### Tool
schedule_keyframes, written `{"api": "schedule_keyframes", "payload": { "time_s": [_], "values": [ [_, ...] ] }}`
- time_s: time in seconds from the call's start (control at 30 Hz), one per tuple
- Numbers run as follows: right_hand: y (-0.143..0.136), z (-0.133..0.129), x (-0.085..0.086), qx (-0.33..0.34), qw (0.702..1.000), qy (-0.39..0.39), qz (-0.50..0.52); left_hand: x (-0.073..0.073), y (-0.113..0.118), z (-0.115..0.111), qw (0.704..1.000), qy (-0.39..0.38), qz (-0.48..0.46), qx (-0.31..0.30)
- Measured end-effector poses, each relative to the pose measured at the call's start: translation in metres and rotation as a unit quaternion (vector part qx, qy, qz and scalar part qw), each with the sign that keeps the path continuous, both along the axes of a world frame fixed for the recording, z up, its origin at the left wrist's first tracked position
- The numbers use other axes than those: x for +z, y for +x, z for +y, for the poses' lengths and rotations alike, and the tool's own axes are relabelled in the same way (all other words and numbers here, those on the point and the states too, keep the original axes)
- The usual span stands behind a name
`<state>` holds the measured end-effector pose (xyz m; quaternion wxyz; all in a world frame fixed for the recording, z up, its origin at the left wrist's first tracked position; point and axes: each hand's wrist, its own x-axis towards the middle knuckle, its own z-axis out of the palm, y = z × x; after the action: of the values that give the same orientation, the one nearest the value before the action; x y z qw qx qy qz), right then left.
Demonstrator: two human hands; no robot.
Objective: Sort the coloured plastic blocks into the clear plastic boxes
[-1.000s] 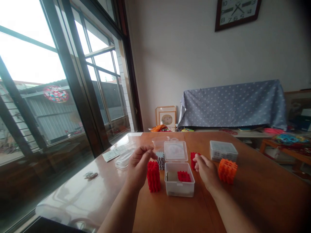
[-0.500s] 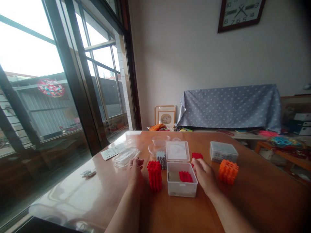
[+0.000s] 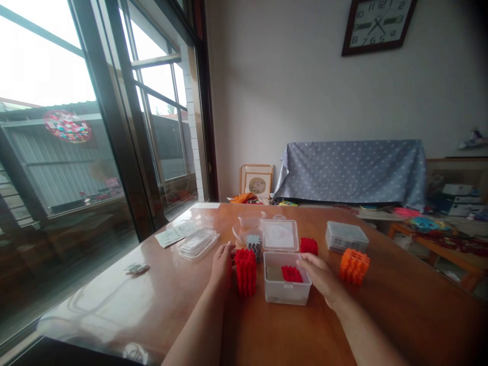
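My left hand (image 3: 223,264) is at the left side of a tall red block stack (image 3: 246,273), its fingers partly hidden behind the stack. At the right rim of an open clear plastic box (image 3: 286,293) is my right hand (image 3: 318,274), its fingertips over the edge and closed on something I cannot make out. Inside the box lies a red piece (image 3: 292,274). The box's lid (image 3: 280,235) is raised behind it. A grey block stack (image 3: 253,246) stands behind the red one, and another red block stack (image 3: 309,246) sits behind my right hand.
An orange block stack (image 3: 354,266) and a closed plastic box (image 3: 346,237) stand on the right of the table (image 3: 267,335). On the left are clear lids (image 3: 198,243), a paper sheet (image 3: 175,233) and a small packet (image 3: 136,268). Clear containers (image 3: 249,219) lie at the back.
My left hand has moved right, up against the tall red stack. My right hand has shifted left, onto the box's rim. The camera view has shifted slightly.
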<state>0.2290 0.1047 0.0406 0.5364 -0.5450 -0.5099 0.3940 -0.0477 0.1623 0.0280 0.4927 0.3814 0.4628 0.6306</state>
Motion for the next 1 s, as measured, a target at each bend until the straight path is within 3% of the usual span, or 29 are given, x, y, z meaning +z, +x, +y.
{"api": "schedule_keyframes", "payload": {
  "time_s": [0.2,0.33,0.4,0.63,0.8,1.0],
  "values": [
    [-0.002,-0.002,-0.007,-0.006,0.998,0.003,-0.059,0.002,0.005,-0.007,0.999,0.025,-0.016,-0.035],
    [0.004,-0.005,0.004,-0.129,0.983,0.066,-0.114,0.000,0.007,-0.007,0.997,0.035,-0.048,-0.047],
    [0.003,-0.007,0.018,-0.146,0.973,0.110,-0.142,-0.002,0.008,-0.006,0.997,0.037,-0.049,-0.046],
    [-0.051,-0.008,0.067,0.029,0.947,0.176,-0.267,-0.004,0.007,-0.005,0.997,0.045,-0.049,-0.035],
    [-0.085,0.006,0.077,0.149,0.914,0.162,-0.340,0.000,0.005,-0.006,0.994,0.092,-0.030,-0.057],
    [-0.100,0.016,0.091,0.205,0.877,0.129,-0.415,-0.003,0.006,-0.003,0.994,0.096,-0.007,-0.056]
  ]
}}
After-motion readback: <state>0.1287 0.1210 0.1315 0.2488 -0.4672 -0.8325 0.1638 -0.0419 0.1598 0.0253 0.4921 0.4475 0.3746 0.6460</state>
